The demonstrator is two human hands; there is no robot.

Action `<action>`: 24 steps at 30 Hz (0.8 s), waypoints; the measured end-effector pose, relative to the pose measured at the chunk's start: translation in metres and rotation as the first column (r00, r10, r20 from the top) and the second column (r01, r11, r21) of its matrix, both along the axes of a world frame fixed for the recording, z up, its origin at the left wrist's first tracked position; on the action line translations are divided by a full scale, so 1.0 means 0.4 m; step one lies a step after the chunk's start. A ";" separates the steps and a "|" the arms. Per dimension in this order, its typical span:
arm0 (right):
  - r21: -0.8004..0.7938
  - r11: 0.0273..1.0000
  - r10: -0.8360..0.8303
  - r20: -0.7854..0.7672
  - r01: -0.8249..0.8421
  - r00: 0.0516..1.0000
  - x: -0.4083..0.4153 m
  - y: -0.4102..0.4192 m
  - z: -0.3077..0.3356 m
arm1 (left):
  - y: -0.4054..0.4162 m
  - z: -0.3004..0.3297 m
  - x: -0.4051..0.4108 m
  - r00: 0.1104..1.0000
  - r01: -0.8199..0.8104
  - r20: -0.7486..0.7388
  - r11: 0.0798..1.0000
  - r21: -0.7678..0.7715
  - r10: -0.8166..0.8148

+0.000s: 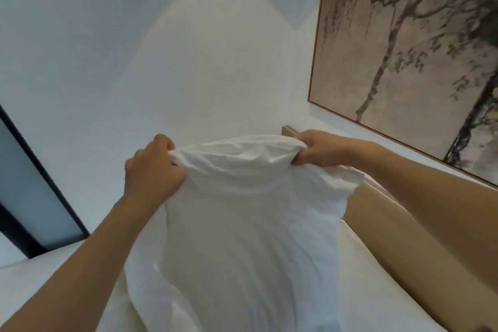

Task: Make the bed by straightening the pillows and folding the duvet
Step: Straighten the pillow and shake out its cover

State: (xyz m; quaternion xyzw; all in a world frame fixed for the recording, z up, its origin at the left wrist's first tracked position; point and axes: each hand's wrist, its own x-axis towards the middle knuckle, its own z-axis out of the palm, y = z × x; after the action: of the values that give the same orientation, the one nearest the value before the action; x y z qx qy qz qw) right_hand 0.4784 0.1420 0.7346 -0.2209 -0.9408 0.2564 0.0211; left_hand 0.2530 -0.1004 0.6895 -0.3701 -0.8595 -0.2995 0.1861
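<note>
At frame centre our left hand (153, 167) and right hand (320, 151) grip, fingers clamped, probably a pillow (242, 224); shake evenly.

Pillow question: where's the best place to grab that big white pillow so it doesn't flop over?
Probably by the two top corners, coming in from each side. The pillow hangs upright and long, so its weight pulls it straight below. The left hand and right hand each bunch a top corner in curled fingers, keeping the top edge stretched between them.
</note>
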 end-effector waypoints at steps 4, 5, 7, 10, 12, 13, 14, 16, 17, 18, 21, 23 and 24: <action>-0.030 0.991 0.130 0.033 -0.129 0.991 -0.061 -0.062 0.070 | 0.071 -0.091 0.148 0.968 0.211 -0.080 0.946 -0.244 -0.237; -0.029 0.986 0.165 0.047 -0.164 0.985 -0.072 -0.079 0.068 | 0.082 -0.112 0.165 0.976 0.206 -0.023 0.954 -0.220 -0.216; -0.044 0.978 0.208 0.072 -0.206 0.975 -0.079 -0.100 0.047 | 0.083 -0.127 0.168 0.989 0.132 0.078 0.985 -0.111 -0.124; -0.230 0.956 0.189 0.023 -0.179 0.982 -0.070 -0.099 0.000 | 0.051 -0.152 0.157 0.986 0.150 0.076 0.989 0.013 -0.151; -0.363 0.915 0.166 -0.066 -0.178 0.984 -0.059 -0.093 -0.029 | 0.034 -0.167 0.168 0.978 0.200 0.032 0.974 0.104 -0.204; -0.426 0.886 0.145 -0.119 -0.183 0.982 -0.048 -0.090 -0.039 | 0.028 -0.174 0.168 0.977 0.208 0.025 0.967 0.146 -0.214; -0.511 0.839 0.109 -0.176 -0.185 0.978 -0.033 -0.084 -0.051 | 0.022 -0.179 0.160 0.977 0.206 0.019 0.959 0.193 -0.214; -0.732 0.649 -0.003 -0.276 -0.208 0.961 -0.002 -0.081 -0.083 | 0.007 -0.186 0.144 0.977 0.212 -0.032 0.939 0.272 -0.212; -0.776 0.586 -0.050 -0.322 -0.233 0.946 0.010 -0.088 -0.101 | 0.002 -0.187 0.140 0.974 0.227 -0.069 0.929 0.292 -0.216; -0.787 0.562 -0.090 -0.365 -0.255 0.927 0.014 -0.098 -0.119 | 0.000 -0.191 0.140 0.969 0.245 -0.108 0.924 0.293 -0.223; -0.789 0.564 -0.319 -0.479 -0.242 0.818 -0.008 -0.125 -0.173 | 0.005 -0.200 0.149 0.947 0.307 -0.187 0.911 0.276 -0.262; -0.763 0.617 -0.420 -0.526 -0.192 0.739 -0.024 -0.142 -0.188 | 0.004 -0.208 0.158 0.910 0.377 -0.276 0.895 0.238 -0.310; -0.752 0.637 -0.454 -0.543 -0.169 0.707 -0.031 -0.149 -0.195 | 0.000 -0.210 0.164 0.879 0.408 -0.344 0.894 0.184 -0.331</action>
State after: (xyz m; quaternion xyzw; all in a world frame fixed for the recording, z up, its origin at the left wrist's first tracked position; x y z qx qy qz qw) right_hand 0.4659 0.0826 0.6565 -0.1764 -0.6414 0.6844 0.2984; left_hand 0.3185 -0.1002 0.6053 -0.5434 -0.6882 -0.3754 0.3002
